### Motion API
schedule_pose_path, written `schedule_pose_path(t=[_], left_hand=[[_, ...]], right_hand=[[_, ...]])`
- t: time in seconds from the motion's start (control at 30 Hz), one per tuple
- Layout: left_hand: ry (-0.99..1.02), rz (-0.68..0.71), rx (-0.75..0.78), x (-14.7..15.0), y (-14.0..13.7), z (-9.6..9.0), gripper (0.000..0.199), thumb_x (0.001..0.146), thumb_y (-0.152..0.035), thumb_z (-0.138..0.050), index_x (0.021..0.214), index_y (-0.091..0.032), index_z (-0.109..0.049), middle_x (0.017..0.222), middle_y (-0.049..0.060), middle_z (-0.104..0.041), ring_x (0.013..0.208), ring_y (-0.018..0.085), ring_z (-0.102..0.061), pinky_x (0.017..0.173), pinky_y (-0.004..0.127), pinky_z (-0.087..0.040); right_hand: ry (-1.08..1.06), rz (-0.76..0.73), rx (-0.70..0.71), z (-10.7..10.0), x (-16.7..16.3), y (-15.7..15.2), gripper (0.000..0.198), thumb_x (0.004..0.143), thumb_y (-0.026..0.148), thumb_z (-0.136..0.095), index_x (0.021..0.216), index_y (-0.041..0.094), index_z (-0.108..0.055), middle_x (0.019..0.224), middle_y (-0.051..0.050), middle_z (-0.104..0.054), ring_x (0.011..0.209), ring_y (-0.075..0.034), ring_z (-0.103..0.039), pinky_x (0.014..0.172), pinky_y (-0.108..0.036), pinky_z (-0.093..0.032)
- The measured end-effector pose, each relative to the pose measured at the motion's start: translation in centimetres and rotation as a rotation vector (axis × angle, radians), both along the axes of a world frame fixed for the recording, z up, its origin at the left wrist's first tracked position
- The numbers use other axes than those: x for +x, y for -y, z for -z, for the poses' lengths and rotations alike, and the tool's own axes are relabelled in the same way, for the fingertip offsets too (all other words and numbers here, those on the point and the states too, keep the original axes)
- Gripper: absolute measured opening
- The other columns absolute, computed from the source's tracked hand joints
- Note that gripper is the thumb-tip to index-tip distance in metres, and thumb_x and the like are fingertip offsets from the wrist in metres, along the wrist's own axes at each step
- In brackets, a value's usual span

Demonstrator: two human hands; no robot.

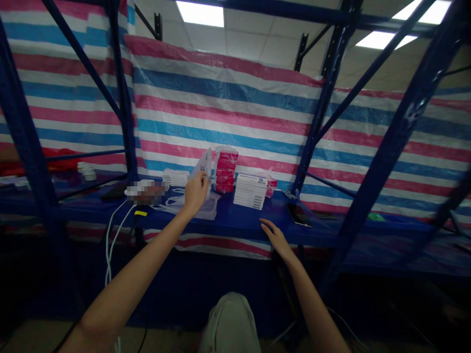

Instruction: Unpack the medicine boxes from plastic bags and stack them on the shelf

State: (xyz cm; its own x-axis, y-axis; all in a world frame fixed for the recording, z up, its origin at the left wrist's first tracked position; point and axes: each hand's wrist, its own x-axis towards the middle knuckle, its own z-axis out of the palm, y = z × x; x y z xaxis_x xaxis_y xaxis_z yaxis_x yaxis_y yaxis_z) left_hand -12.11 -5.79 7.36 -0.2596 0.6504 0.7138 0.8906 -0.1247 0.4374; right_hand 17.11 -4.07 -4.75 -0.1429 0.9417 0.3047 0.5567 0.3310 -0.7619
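My left hand is raised over the shelf, its fingers pinched on a whitish, see-through plastic bag with dark print. More clear plastic bags lie flat on the blue shelf below that hand. At the shelf's front edge, my right hand holds nothing, its fingers stretched out and slightly apart. A stack of white boxes with small labels stands just beyond it. Behind and to the left of this stack rises a taller pile of red boxes in clear plastic.
A phone lies right of the white stack. White flat packs sit at the back left. White cables hang over the front edge near a yellow piece. Blue metal posts frame the shelf before a striped sheet.
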Motion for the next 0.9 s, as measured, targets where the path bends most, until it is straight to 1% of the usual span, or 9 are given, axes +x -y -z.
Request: schedule_pose_path(t=[0.07, 0.17, 0.3, 0.4, 0.5, 0.6, 0.77, 0.83, 0.9], left_hand=[[-0.059, 0.093, -0.026, 3.1, 1.0, -0.1, 0.031, 0.089, -0.022, -0.031, 0.111, -0.015, -0.053, 0.089, 0.008, -0.065, 0.082, 0.020, -0.060, 0.076, 0.030, -0.041], [-0.253, 0.344, -0.168, 8.9, 2.5, 1.8, 0.028, 0.089, -0.023, -0.034, 0.107, -0.018, -0.055, 0.089, 0.009, -0.065, 0.084, 0.022, -0.061, 0.077, 0.032, -0.042], [-0.416, 0.633, -0.232, 14.8, 4.5, 5.7, 0.030, 0.086, -0.019, -0.038, 0.114, -0.014, -0.049, 0.097, 0.013, -0.062, 0.091, 0.023, -0.059, 0.082, 0.036, -0.042], [-0.365, 0.799, -0.100, 14.7, 5.0, 7.4, 0.036, 0.085, -0.027, -0.044, 0.121, -0.020, -0.042, 0.120, 0.010, -0.053, 0.115, 0.022, -0.045, 0.100, 0.041, -0.030], [-0.047, 0.712, -0.053, 11.6, 4.0, 8.3, 0.039, 0.085, -0.030, -0.045, 0.123, -0.020, -0.039, 0.130, 0.010, -0.044, 0.124, 0.021, -0.036, 0.104, 0.044, -0.024], [0.497, 0.594, -0.310, 9.1, 2.8, 9.6, 0.037, 0.085, -0.026, -0.045, 0.118, -0.012, -0.040, 0.122, 0.016, -0.048, 0.111, 0.021, -0.049, 0.095, 0.038, -0.037], [1.261, 0.834, -0.734, 10.0, 4.2, 12.6, 0.050, 0.077, -0.035, -0.060, 0.117, -0.014, -0.041, 0.110, 0.012, -0.058, 0.095, 0.014, -0.059, 0.081, 0.025, -0.044], [1.337, 0.911, -0.816, 11.0, 5.1, 13.4, 0.060, 0.065, -0.038, -0.071, 0.114, -0.015, -0.046, 0.104, 0.009, -0.061, 0.087, 0.014, -0.061, 0.073, 0.023, -0.044], [1.212, 1.016, -0.791, 11.4, 5.6, 13.6, 0.063, 0.057, -0.043, -0.075, 0.108, -0.014, -0.052, 0.093, 0.007, -0.065, 0.075, 0.013, -0.061, 0.063, 0.021, -0.042]], right_hand=[[-0.196, -0.126, -0.109, -1.9, -1.7, 0.8, 0.064, 0.079, 0.063, -0.028, 0.127, 0.024, -0.044, 0.126, -0.008, -0.051, 0.118, -0.024, -0.046, 0.099, -0.045, -0.032], [-0.412, -0.191, -0.277, -4.1, -3.3, 1.3, 0.071, 0.080, 0.066, -0.018, 0.136, 0.023, -0.030, 0.127, -0.009, -0.050, 0.111, -0.024, -0.052, 0.088, -0.043, -0.043], [-0.566, -0.047, -0.104, -4.3, -2.4, 0.4, 0.075, 0.067, 0.062, -0.048, 0.127, 0.016, -0.043, 0.122, -0.011, -0.054, 0.112, -0.028, -0.050, 0.089, -0.039, -0.045], [-0.579, 0.026, -0.060, -3.3, 0.5, -0.7, 0.073, 0.060, 0.056, -0.054, 0.121, 0.017, -0.049, 0.113, -0.010, -0.059, 0.108, -0.029, -0.052, 0.088, -0.041, -0.045], [-0.507, 0.032, -0.163, -3.1, 3.7, -1.0, 0.070, 0.060, 0.054, -0.054, 0.120, 0.017, -0.050, 0.107, -0.010, -0.061, 0.102, -0.030, -0.056, 0.080, -0.044, -0.049], [-0.415, -0.055, -0.208, -4.3, 5.7, -0.3, 0.065, 0.064, 0.048, -0.056, 0.122, 0.020, -0.048, 0.113, -0.009, -0.060, 0.101, -0.028, -0.057, 0.077, -0.042, -0.050], [-0.589, -0.243, -0.207, -6.7, 5.9, 1.2, 0.063, 0.068, 0.040, -0.061, 0.126, 0.023, -0.043, 0.109, -0.007, -0.063, 0.093, -0.022, -0.062, 0.077, -0.034, -0.050], [-0.678, -0.296, -0.233, -7.2, 5.4, 1.2, 0.062, 0.065, 0.035, -0.066, 0.123, 0.022, -0.046, 0.100, -0.006, -0.066, 0.084, -0.020, -0.064, 0.073, -0.032, -0.051], [-0.669, -0.310, -0.235, -7.7, 4.9, 0.5, 0.058, 0.065, 0.034, -0.067, 0.119, 0.022, -0.049, 0.096, -0.006, -0.067, 0.080, -0.019, -0.064, 0.072, -0.031, -0.051]])
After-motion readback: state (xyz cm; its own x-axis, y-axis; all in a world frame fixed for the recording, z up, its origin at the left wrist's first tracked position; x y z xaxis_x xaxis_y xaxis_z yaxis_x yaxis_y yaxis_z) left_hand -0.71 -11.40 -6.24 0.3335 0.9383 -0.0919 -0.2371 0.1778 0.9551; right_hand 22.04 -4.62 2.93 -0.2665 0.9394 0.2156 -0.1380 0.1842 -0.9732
